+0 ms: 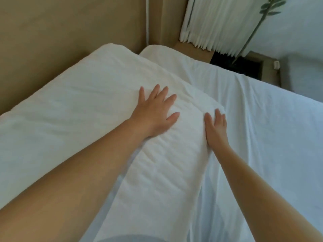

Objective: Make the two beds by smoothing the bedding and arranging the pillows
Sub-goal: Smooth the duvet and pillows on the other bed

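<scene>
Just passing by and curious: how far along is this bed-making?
Done: the back pillow lies along the tan headboard. In hand: the left hand and right hand press flat on the quilted pillow. Left: the sheet beside it shows creases, and the second bed isn't clearly visible.

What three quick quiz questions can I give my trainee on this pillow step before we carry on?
1. True or false: the left hand clutches the pillow with curled fingers.
2. The plant stands: A beside the curtain; B on the pillow; C in a hand.
3. How many hands touch the pillow?
Key: 1 false, it lies flat; 2 A; 3 two, with the right hand at its edge.
</scene>
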{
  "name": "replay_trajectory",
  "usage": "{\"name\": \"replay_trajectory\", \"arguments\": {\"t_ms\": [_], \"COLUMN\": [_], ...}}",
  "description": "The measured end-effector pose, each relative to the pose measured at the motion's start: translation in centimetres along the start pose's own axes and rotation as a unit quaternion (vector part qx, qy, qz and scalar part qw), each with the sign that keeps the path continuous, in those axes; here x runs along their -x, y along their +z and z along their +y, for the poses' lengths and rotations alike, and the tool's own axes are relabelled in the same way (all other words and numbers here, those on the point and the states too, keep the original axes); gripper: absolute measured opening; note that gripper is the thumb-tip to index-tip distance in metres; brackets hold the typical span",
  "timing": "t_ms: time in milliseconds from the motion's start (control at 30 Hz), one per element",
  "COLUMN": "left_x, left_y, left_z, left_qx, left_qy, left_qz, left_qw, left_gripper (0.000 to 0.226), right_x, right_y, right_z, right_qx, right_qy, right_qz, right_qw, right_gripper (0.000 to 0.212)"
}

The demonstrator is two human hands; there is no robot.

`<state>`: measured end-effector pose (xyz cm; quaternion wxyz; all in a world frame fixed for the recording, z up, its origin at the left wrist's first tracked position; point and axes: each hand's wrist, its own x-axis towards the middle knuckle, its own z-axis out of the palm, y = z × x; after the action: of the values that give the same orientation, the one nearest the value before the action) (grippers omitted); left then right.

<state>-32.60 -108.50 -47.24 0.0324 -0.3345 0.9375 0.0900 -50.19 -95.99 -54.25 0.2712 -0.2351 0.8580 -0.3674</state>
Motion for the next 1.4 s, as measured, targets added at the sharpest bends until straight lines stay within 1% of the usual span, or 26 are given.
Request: {"name": "replay_trajectory", "arguments": {"t_ms": [33, 67, 100, 133, 167, 200, 233, 300, 333, 367, 433, 500, 567, 633, 667, 700, 733, 767, 800, 833, 867, 933, 1067, 1167, 1267, 1400], "left_x": [-1.4, -2.5, -3.4, -4.1, -4.7, -5.0, -5.1, -4.9, -4.6, -4.3, -3.4, -2.6, -2.0, -1.0, -0.1, 0.9, 2.0, 3.2, 4.5, 5.7, 6.7, 8.0, 10.3, 13.3, 16.6, 21.3], "left_y": [0.0, 0.1, 0.5, 0.9, 1.0, 1.2, 1.0, 0.8, 0.9, 1.0, 1.9, 3.1, 3.4, 3.2, 3.0, 2.9, 2.9, 2.9, 2.9, 3.0, 3.2, 3.6, 4.0, 4.6, 5.1, 5.7], "left_z": [1.8, 3.4, 4.8, 5.7, 6.1, 6.0, 5.5, 3.9, 3.3, 3.0, 3.5, 4.3, 4.6, 4.2, 3.9, 3.8, 3.7, 3.5, 3.4, 3.3, 3.2, 3.2, 3.8, 4.1, 4.0, 4.1], "left_qx": [-0.005, -0.014, -0.026, -0.040, -0.045, -0.043, -0.035, -0.014, -0.011, -0.018, -0.044, -0.053, -0.046, -0.043, -0.042, -0.042, -0.044, -0.047, -0.050, -0.053, -0.057, -0.057, -0.047, -0.044, -0.041, -0.048], "left_qy": [0.042, 0.071, 0.088, 0.091, 0.085, 0.072, 0.056, 0.021, 0.003, -0.010, -0.015, -0.016, -0.019, -0.022, -0.023, -0.021, -0.017, -0.012, -0.007, -0.005, -0.007, -0.017, -0.018, -0.018, -0.035, -0.057], "left_qz": [-0.010, -0.024, -0.040, -0.053, -0.054, -0.043, -0.024, 0.032, 0.055, 0.066, 0.047, 0.038, 0.045, 0.051, 0.051, 0.050, 0.050, 0.050, 0.052, 0.057, 0.061, 0.062, 0.055, 0.055, 0.051, 0.051], "left_qw": [0.999, 0.997, 0.995, 0.994, 0.994, 0.996, 0.998, 0.999, 0.998, 0.998, 0.998, 0.998, 0.998, 0.998, 0.998, 0.998, 0.998, 0.998, 0.997, 0.997, 0.997, 0.996, 0.997, 0.997, 0.997, 0.996], "left_gripper": [0.064, 0.064, 0.065, 0.065, 0.065, 0.065, 0.063, 0.061, 0.062, 0.062, 0.064, 0.066, 0.066, 0.067, 0.067, 0.068, 0.068, 0.068, 0.068, 0.068, 0.070, 0.074, 0.077, 0.077, 0.076, 0.077], "right_x": [0.3, 0.4, 0.3, -0.2, -0.7, -1.2, -1.6, -1.9, -1.9, -1.8, -1.7, -1.3, -1.1, -0.5, 0.1, 0.7, 1.3, 2.2, 2.8, 3.6, 4.5, 5.8, 8.6, 13.7, 16.8, 20.3], "right_y": [-0.2, 0.2, 0.8, 1.6, 2.5, 3.1, 3.7, 4.4, 4.6, 4.7, 4.5, 3.7, 3.1, 3.0, 3.0, 2.9, 3.0, 3.2, 3.5, 3.8, 4.0, 4.2, 4.6, 6.7, 8.0, 8.6], "right_z": [2.1, 4.0, 5.5, 6.6, 6.5, 5.6, 4.1, 1.2, 0.6, 0.3, 1.6, 2.6, 2.6, 2.5, 2.4, 2.7, 3.3, 3.8, 4.3, 4.1, 3.7, 3.2, 4.7, 6.3, 7.4, 8.2], "right_qx": [-0.089, -0.180, -0.251, -0.290, -0.298, -0.298, -0.292, -0.288, -0.297, -0.299, -0.305, -0.296, -0.302, -0.316, -0.330, -0.352, -0.380, -0.402, -0.413, -0.403, -0.373, -0.327, -0.343, -0.304, -0.302, -0.294], "right_qy": [0.051, 0.102, 0.135, 0.131, 0.107, 0.076, 0.050, -0.016, -0.032, -0.027, 0.002, 0.008, -0.003, -0.021, -0.031, -0.026, -0.010, 0.009, 0.015, -0.004, -0.038, -0.087, -0.055, -0.071, -0.059, -0.058], "right_qz": [-0.002, -0.014, -0.026, -0.035, -0.038, -0.038, -0.045, -0.072, -0.085, -0.091, -0.072, -0.066, -0.057, -0.046, -0.044, -0.038, -0.022, 0.002, 0.028, 0.037, 0.025, 0.010, 0.017, 0.003, -0.005, -0.010], "right_qw": [0.995, 0.978, 0.958, 0.947, 0.948, 0.951, 0.954, 0.955, 0.950, 0.950, 0.950, 0.953, 0.952, 0.947, 0.942, 0.935, 0.925, 0.915, 0.910, 0.915, 0.927, 0.941, 0.938, 0.950, 0.951, 0.954], "right_gripper": [0.081, 0.091, 0.095, 0.090, 0.077, 0.063, 0.056, 0.050, 0.050, 0.052, 0.056, 0.058, 0.054, 0.044, 0.044, 0.050, 0.061, 0.066, 0.062, 0.057, 0.053, 0.053, 0.055, 0.061, 0.064, 0.063]}}
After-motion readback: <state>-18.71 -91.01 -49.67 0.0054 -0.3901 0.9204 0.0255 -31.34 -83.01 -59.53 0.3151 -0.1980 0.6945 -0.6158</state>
